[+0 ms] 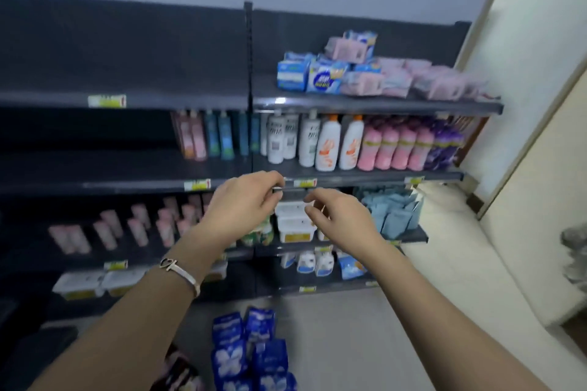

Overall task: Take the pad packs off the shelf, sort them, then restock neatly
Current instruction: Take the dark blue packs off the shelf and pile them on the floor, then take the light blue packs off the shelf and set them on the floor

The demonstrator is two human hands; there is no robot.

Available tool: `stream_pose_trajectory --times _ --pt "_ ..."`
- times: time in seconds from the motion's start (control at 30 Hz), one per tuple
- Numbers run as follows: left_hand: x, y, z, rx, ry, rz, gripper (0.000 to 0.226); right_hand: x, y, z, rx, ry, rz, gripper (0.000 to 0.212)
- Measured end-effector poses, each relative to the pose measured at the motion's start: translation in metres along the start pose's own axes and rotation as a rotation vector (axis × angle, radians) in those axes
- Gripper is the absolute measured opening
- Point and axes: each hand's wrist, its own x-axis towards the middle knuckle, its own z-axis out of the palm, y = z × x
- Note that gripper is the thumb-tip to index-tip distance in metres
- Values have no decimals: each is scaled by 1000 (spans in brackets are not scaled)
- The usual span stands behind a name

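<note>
— Blue pad packs (251,349) lay on the floor (333,343), right under the forearms. Where were the others?

— Mixed packs (365,74), blue and pink, were heaped on the top shelf (381,104). The heap ran left to right, above and to the right of both hands.

— And the hands?

— Neither held a pack. The right hand (340,216) hung loosely curled and was nearer the heap. The left hand (244,203) had its fingertips at the middle shelf rail (349,179), and I couldn't tell whether they pinched it.

— So the right would probably lead?

— Likely, reaching up and across.
</note>
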Motion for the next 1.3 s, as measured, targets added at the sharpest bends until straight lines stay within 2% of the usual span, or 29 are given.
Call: stream_pose_trajectory --times 0.33,0.67,1.07,1.3 --pt "103 55 -16 212 155 155 24 43 54 -96 -68 217 -74 24" --pt "215 121 1 274 321 89 22 115 159 -195 -101 342 -184 24" --pt "324 120 36 322 296 41 19 208 234 -207 -74 345 -202 25" --pt "402 66 65 278 328 52 24 307 258 -193 -92 319 -194 25"
